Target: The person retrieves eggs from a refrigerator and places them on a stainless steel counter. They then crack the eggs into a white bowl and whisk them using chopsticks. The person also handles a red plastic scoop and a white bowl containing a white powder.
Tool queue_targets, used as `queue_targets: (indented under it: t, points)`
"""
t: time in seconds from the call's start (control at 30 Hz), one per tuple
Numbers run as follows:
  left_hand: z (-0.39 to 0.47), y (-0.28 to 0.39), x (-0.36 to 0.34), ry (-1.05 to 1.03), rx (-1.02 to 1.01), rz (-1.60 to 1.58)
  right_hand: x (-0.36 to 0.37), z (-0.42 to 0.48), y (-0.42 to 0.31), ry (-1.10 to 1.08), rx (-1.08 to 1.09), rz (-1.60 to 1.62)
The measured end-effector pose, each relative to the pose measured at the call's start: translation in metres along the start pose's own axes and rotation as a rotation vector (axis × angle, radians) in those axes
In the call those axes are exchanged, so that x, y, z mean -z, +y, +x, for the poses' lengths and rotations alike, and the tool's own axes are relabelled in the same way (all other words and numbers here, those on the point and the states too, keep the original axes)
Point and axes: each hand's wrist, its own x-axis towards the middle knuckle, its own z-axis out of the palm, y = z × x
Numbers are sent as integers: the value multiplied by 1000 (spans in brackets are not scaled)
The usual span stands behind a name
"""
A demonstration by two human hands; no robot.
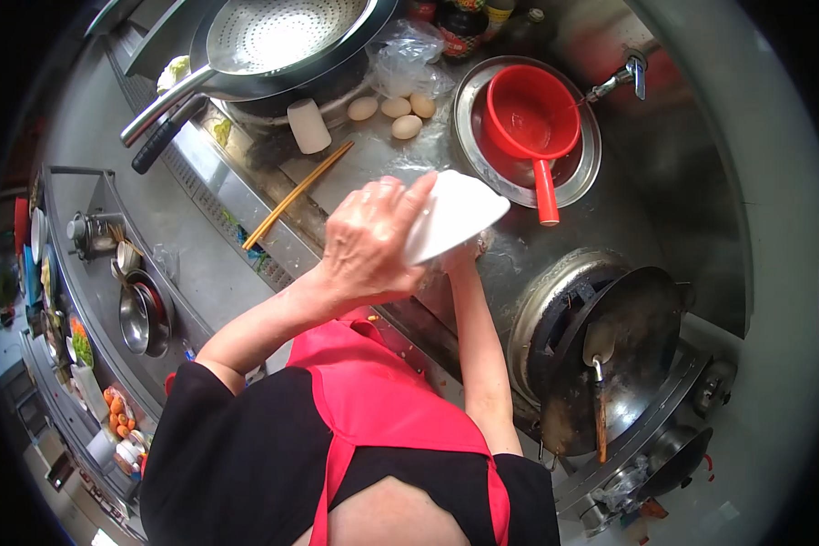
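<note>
My left hand (375,239) grips a white bowl (457,215) by its side, and the bowl is tilted over the steel worktop (389,167). Behind the bowl's lower edge is my right hand (465,256), mostly hidden, so its grip does not show. A red long-handled plastic dipper (532,116) rests in a metal basin (590,160) beyond the bowl, below a wall tap (614,82). Several eggs (406,127) lie by a clear plastic bag (409,58). A white cup (308,126) and a pair of wooden chopsticks (297,194) are to the left.
At upper left, a perforated metal strainer (280,34) sits over a large wok (314,82). To the right, a dark wok (635,355) holding a spatula (600,382) leans on a stove ring (539,314). Dark bottles (461,31) stand at the back. Bowls (140,314) sit on the left counter.
</note>
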Motion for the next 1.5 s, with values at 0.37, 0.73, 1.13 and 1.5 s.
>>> queue_targets:
  t: [0.37,0.73,1.13,1.5]
  points:
    - [-14,-70,-7,148,-262,0,3,-66,-43,-160,295,-1217]
    - [-25,-105,-1,68,-223,52,114,-107,-41,368,-102,-1239]
    - [23,-127,14,-12,-235,-22,-114,-70,-99,126,270,-734]
    - [12,-187,4,-153,-163,-212,-249,-96,-49,144,345,-1076]
